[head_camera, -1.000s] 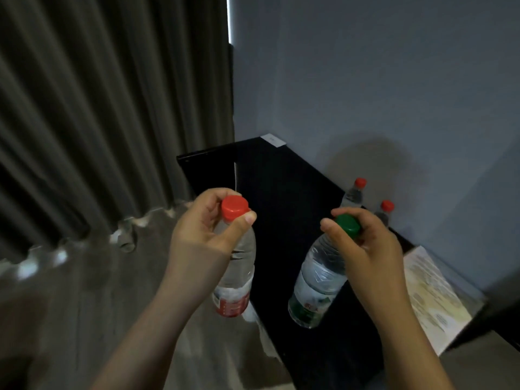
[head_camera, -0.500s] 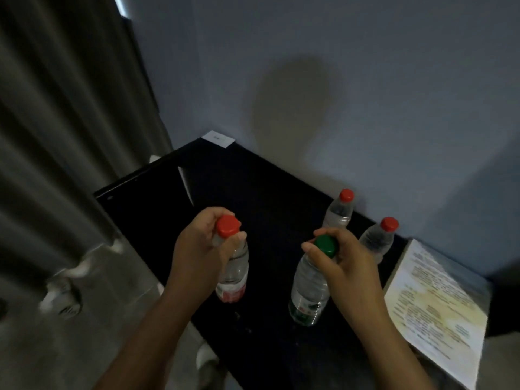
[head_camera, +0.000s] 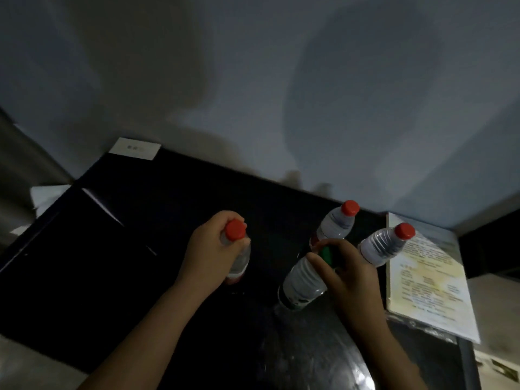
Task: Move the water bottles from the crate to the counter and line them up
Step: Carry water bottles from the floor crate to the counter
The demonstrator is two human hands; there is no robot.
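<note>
Right hand (head_camera: 349,274) grips green-capped bottle (head_camera: 301,282), half-hiding its cap; left hand (head_camera: 208,254) clasps red-capped bottle (head_camera: 239,258).

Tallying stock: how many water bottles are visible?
4: red-capped bottle in left hand, green-capped bottle in right hand, rear bottle and rightmost bottle standing on the counter.

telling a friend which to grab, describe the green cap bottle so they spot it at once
Find the black counter by the grey wall. Near its right end, left of the printed sheet, the right hand grips a clear bottle by the top. Only it has a green cap; the other bottles have red caps.
</note>
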